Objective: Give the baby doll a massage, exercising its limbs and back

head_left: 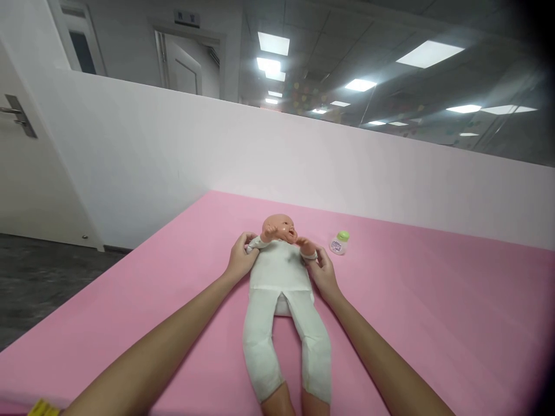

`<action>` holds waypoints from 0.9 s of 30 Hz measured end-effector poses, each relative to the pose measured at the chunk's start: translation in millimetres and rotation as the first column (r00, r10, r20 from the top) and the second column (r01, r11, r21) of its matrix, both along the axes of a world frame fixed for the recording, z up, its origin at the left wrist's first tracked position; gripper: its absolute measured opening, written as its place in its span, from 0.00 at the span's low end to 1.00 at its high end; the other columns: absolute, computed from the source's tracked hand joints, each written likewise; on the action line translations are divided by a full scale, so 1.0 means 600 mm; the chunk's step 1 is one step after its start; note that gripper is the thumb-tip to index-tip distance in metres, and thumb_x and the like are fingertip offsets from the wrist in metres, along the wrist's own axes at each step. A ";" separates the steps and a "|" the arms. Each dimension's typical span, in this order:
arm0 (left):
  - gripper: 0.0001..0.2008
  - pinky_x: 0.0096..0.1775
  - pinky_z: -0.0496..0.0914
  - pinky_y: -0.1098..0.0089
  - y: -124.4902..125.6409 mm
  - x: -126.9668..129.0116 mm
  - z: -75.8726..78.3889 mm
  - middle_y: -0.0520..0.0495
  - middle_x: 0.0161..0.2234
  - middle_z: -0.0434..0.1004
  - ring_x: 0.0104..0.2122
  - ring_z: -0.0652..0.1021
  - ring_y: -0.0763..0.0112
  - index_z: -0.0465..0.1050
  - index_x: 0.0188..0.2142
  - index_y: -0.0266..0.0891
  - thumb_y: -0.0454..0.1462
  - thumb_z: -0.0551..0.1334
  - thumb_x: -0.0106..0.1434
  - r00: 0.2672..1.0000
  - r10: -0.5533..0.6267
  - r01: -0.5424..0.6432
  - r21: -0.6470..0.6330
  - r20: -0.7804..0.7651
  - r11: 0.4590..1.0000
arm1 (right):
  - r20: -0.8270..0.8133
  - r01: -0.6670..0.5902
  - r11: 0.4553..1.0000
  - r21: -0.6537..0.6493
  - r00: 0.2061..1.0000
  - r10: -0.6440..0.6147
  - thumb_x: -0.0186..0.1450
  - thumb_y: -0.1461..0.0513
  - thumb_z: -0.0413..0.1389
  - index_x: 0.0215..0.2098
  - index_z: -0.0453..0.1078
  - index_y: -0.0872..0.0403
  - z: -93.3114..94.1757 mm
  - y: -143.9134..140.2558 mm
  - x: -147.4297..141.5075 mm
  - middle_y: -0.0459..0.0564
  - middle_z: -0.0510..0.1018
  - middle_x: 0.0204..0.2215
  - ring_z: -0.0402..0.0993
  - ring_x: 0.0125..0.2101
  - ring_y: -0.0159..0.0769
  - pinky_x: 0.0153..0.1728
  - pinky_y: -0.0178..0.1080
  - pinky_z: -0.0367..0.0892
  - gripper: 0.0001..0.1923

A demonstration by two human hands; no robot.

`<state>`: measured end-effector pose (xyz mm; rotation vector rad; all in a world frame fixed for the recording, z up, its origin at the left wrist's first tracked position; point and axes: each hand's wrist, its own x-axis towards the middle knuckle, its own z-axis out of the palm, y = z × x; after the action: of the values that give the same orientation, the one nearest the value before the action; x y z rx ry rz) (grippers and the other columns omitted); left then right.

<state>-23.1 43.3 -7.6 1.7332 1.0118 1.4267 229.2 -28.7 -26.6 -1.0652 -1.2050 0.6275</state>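
Note:
A baby doll (281, 266) with a white cloth body lies on its back on the pink table top (195, 254), head away from me and bare lower legs toward me. My left hand (243, 257) is closed around the doll's arm on the left side. On the right side, my right hand (321, 270) grips the doll's other arm near the wrist. Both doll hands point upward beside its head. A small clear bottle (339, 243) with a green cap stands to the right of the doll's head, apart from my right hand.
A white low wall (303, 156) runs along the back of the pink surface. To the left are a white door (39, 173) with a metal handle and a dark floor (52, 277). Something yellow (43, 408) shows at the lower left corner.

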 end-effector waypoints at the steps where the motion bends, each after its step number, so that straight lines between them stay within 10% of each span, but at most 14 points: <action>1: 0.12 0.46 0.68 0.67 0.001 0.000 0.000 0.48 0.44 0.78 0.44 0.77 0.65 0.71 0.44 0.41 0.33 0.62 0.59 1.000 -0.002 0.002 -0.019 0.023 1.000 | -0.031 0.013 1.000 -0.005 0.999 -0.014 0.64 0.54 0.63 0.51 0.74 0.48 -0.001 0.001 0.001 0.49 0.81 0.46 0.76 0.46 0.43 0.46 0.43 0.72 0.18; 27: 0.22 0.46 0.73 0.63 0.014 -0.004 -0.007 0.41 0.46 0.81 0.44 0.80 0.60 0.71 0.46 0.40 0.47 0.72 0.57 0.934 -0.014 0.116 -0.266 0.357 0.957 | -0.192 0.005 0.996 -0.088 0.981 -0.022 0.61 0.53 0.65 0.44 0.74 0.51 -0.011 0.014 0.009 0.47 0.81 0.36 0.76 0.37 0.41 0.39 0.41 0.72 0.16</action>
<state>-25.7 51.7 -11.9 1.2382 0.8997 1.4074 234.5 -20.1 -33.3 -1.0588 -1.0086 0.7613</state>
